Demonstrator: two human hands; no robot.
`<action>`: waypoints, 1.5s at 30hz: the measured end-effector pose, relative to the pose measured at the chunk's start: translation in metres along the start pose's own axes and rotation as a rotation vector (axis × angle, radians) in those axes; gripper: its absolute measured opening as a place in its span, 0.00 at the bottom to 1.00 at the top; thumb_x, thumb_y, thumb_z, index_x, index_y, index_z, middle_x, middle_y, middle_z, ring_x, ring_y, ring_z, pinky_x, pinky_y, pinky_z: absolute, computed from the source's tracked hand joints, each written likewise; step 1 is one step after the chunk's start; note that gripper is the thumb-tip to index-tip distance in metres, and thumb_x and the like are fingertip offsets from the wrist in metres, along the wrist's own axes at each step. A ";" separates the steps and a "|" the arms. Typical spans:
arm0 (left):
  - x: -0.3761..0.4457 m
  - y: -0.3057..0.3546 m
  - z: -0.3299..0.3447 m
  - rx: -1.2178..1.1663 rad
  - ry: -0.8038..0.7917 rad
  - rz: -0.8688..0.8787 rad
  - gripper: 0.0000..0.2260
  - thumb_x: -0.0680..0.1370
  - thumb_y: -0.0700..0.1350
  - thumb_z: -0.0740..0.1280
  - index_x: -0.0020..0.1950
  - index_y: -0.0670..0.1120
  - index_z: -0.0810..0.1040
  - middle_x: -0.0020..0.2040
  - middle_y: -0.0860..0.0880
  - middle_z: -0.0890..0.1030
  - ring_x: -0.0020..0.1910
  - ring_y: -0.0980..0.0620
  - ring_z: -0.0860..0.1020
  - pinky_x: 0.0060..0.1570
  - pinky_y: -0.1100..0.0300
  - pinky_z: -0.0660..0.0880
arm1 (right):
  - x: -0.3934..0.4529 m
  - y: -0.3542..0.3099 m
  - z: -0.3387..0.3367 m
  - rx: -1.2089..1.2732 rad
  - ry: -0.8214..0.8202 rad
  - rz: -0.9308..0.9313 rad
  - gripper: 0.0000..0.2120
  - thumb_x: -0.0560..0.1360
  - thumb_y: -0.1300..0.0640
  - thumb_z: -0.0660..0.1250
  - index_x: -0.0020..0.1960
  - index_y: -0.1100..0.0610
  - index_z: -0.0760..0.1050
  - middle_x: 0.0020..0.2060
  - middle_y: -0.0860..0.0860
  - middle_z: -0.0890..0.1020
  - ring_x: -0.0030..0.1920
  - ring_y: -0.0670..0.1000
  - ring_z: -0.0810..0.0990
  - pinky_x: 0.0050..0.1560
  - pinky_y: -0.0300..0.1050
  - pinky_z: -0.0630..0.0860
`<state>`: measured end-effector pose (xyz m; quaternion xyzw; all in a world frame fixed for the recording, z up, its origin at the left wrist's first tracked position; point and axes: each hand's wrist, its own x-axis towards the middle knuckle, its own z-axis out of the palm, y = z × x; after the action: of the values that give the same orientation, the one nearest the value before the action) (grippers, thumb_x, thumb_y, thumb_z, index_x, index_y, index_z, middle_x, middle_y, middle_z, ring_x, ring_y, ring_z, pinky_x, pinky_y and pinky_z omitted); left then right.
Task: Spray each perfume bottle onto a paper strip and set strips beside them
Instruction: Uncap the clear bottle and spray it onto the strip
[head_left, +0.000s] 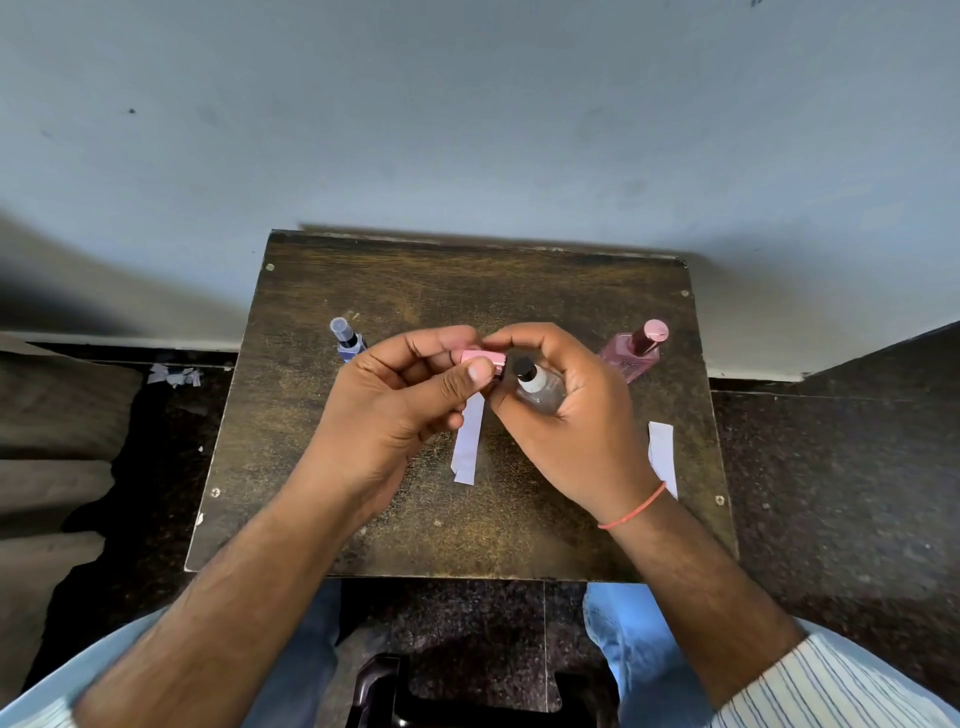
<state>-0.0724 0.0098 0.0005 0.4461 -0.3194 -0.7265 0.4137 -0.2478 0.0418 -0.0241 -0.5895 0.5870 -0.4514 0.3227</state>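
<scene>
My right hand (571, 415) grips a small clear perfume bottle (543, 389) with a black nozzle, held above the middle of the dark wooden table (363, 530). My left hand (405, 400) pinches a pink cap (480, 358) just left of that nozzle; my right fingertips touch the cap too. Two white paper strips (467, 441) lie on the table under my hands. A blue bottle (347, 340) with a clear cap stands at the back left. At the back right, a pink bottle (636, 351) stands, with another white strip (662, 452) in front of it.
The small table stands against a grey wall (467, 130). Paper scraps (174, 375) lie on the dark floor to the left. My knees in blue jeans (618, 623) sit below the table's front edge, with a dark stool part (379, 686) between them.
</scene>
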 end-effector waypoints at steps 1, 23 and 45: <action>-0.001 0.001 0.001 0.000 -0.001 0.040 0.13 0.67 0.39 0.77 0.51 0.45 0.86 0.38 0.54 0.87 0.32 0.59 0.82 0.30 0.68 0.78 | -0.001 0.001 -0.001 -0.081 0.012 -0.001 0.13 0.77 0.56 0.78 0.61 0.52 0.83 0.51 0.43 0.88 0.51 0.44 0.88 0.50 0.42 0.83; 0.000 0.000 -0.009 0.358 -0.074 0.365 0.13 0.68 0.40 0.81 0.52 0.46 0.88 0.47 0.49 0.90 0.42 0.54 0.86 0.42 0.62 0.82 | -0.006 -0.010 0.003 -0.526 0.030 -0.006 0.15 0.76 0.50 0.77 0.62 0.46 0.82 0.36 0.45 0.87 0.37 0.49 0.86 0.33 0.42 0.67; 0.000 -0.003 -0.006 0.276 -0.076 0.211 0.26 0.70 0.43 0.78 0.68 0.44 0.83 0.59 0.47 0.90 0.46 0.55 0.89 0.40 0.63 0.85 | 0.001 -0.011 -0.005 0.205 -0.129 0.281 0.10 0.78 0.56 0.66 0.59 0.52 0.74 0.44 0.52 0.81 0.43 0.54 0.80 0.46 0.62 0.80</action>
<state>-0.0678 0.0108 -0.0042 0.4349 -0.4766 -0.6447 0.4100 -0.2477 0.0427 -0.0120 -0.4933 0.5926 -0.4206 0.4782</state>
